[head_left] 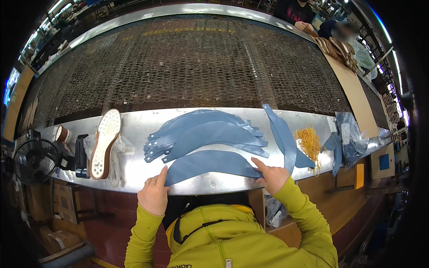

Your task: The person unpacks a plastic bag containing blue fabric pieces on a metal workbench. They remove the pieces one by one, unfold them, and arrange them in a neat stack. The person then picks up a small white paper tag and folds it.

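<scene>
A curved blue leather-like strip point(210, 164) is laid flat on the shiny metal bench point(134, 172), right at the near edge, and it's pinned at both ends. The left hand point(154, 194) is pressed on the strip's end at about 8 o'clock, fingers together and flat, nothing clamped. The right hand point(272, 176) is set on the other end at about 4 o'clock, index finger stretched out along the edge, also just pressing, not gripping.

Just past it at 12 o'clock, a fanned stack of matching curved blue pieces point(205, 134) is spread out, touching or nearly touching the held one. A longer blue strip point(282, 138) is draped at 2 o'clock, with a bundle of yellow rubber bands point(308, 143) just beside it. Over at 9 o'clock, a white-soled shoe point(105, 144) is seen tipped sole-up. A black desk fan point(35, 160) is parked further out the same way.
</scene>
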Demonstrator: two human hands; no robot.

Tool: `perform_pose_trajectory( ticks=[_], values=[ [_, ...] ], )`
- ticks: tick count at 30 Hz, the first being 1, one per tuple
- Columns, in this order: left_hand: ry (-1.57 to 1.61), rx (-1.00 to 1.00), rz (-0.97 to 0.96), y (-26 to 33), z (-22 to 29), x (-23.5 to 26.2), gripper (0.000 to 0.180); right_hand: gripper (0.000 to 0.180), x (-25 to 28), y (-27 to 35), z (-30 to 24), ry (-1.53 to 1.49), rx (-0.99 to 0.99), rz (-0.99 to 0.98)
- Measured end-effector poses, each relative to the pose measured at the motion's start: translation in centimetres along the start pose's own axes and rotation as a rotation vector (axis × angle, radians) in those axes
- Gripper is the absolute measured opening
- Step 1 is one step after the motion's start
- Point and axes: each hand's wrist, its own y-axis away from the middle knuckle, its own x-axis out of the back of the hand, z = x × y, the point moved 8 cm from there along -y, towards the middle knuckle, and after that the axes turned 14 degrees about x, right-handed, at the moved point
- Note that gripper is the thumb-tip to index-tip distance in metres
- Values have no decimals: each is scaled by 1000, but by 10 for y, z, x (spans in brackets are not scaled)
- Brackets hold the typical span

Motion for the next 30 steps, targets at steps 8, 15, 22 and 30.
perform_pose_trajectory(
  ticks=[8, 15, 22, 30],
  values=[
    [79, 71, -23, 1, -17, -2, 57, 56, 22, 3, -10, 37, 104, 187],
    [48, 42, 18, 4, -16, 1, 54, 47, 20, -3, -14, 68, 148, 277],
    [58, -21, 73, 4, -1, 6, 52, 41, 23, 3, -11, 65, 111, 288],
    [246, 42, -45, 1, -16, 2, 70, 45, 9, 3, -2, -44, -7, 226]
  ],
)
